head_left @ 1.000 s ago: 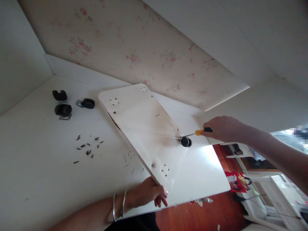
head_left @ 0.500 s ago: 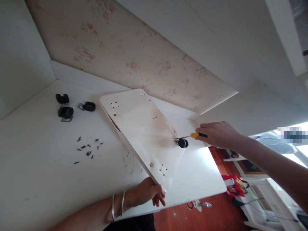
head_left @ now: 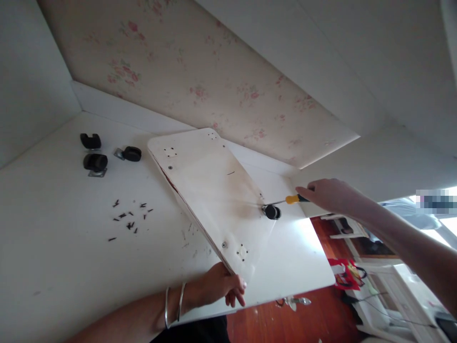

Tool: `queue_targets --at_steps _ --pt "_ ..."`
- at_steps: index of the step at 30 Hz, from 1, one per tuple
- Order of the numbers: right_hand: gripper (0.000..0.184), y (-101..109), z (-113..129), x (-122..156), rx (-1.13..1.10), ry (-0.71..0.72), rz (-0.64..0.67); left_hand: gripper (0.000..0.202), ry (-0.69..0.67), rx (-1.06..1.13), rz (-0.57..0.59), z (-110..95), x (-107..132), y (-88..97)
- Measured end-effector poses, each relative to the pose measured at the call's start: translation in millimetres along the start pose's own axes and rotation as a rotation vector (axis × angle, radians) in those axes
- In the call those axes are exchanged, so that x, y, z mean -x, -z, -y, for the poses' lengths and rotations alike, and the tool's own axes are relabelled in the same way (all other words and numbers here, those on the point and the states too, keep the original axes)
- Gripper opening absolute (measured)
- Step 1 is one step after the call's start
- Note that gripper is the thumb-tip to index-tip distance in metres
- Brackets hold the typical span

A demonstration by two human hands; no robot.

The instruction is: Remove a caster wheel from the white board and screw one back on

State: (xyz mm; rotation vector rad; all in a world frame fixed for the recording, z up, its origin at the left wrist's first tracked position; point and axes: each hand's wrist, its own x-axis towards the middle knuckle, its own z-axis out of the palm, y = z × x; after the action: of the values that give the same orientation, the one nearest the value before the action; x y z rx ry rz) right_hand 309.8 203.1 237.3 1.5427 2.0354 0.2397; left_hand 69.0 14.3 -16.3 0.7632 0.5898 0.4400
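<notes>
My left hand [head_left: 226, 286] grips the near corner of a white board [head_left: 200, 190], which is propped at a tilt on the white tabletop [head_left: 71, 267]. In my right hand [head_left: 321, 193] is the black end of a screwdriver [head_left: 293, 199] with a yellow-and-black handle. Its shaft points left to a black caster wheel [head_left: 272, 212] fixed at the board's right side; the tip's exact seat is too small to make out. Groups of screw holes [head_left: 242, 252] show at the board's other corners.
Three loose casters, one being this caster [head_left: 132, 153], lie at the table's far left. Several dark screws [head_left: 130, 225] are scattered left of the board. A flowered wall panel [head_left: 200, 90] rises behind. A red bag [head_left: 344, 274] sits beyond the table's right edge.
My right hand has shifted slightly right along the screwdriver handle, its fingers now nearer the handle's end. The left hand keeps its grip on the board.
</notes>
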Motion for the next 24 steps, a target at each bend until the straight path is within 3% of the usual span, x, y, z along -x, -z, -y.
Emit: queue_targets --at_steps 3,9,13,18,24 --pt "0.063 13.4 15.1 -2.0 0.058 -0.071 0.035 0.021 -0.01 0.015 -0.002 -1.5 1.6 -0.2" --pt "0.051 32.8 20.6 -1.8 0.087 0.05 0.112 0.021 -0.015 0.021 0.011 -2.5 2.5 0.2" --pt "0.037 28.3 9.4 3.6 0.056 0.139 0.106 0.021 0.004 0.027 -0.001 -2.8 1.4 -0.6" --pt "0.031 16.3 4.2 18.9 0.091 0.31 0.004 0.022 0.006 0.023 -0.001 1.0 -0.9 -0.2" --pt "0.045 -0.6 -5.5 22.6 -0.039 0.068 -0.093 0.023 0.005 0.012 -0.002 -1.1 1.4 -2.0"
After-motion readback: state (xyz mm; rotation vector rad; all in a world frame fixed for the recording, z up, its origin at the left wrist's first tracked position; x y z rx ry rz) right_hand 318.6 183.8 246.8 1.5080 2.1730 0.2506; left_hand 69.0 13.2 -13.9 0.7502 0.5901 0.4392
